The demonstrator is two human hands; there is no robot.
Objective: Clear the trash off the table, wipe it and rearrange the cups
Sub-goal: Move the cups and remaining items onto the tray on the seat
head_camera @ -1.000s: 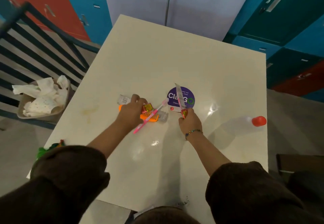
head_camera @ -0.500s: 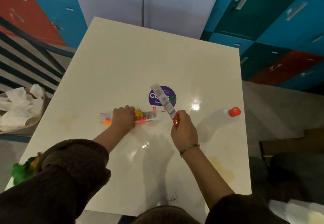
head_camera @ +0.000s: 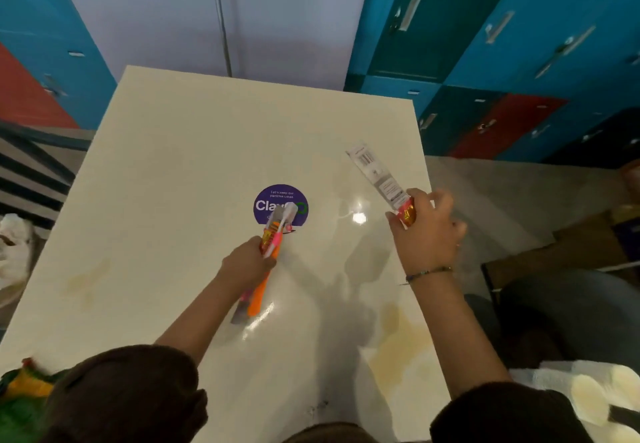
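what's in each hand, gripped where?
Left hand: orange and pink toothbrushes, gripped mid-handle. Right hand: long clear toothbrush packet, gripped at its red end.

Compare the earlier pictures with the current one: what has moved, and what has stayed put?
The left hand has gathered the toothbrushes and lifted them. The right hand has carried its wrapper up and rightward. The red-capped bottle is out of view. The purple sticker stays on the table.

Blue, teal, red lockers (head_camera: 519, 61) line walls; pale double door (head_camera: 221, 16); grey floor (head_camera: 502, 193).
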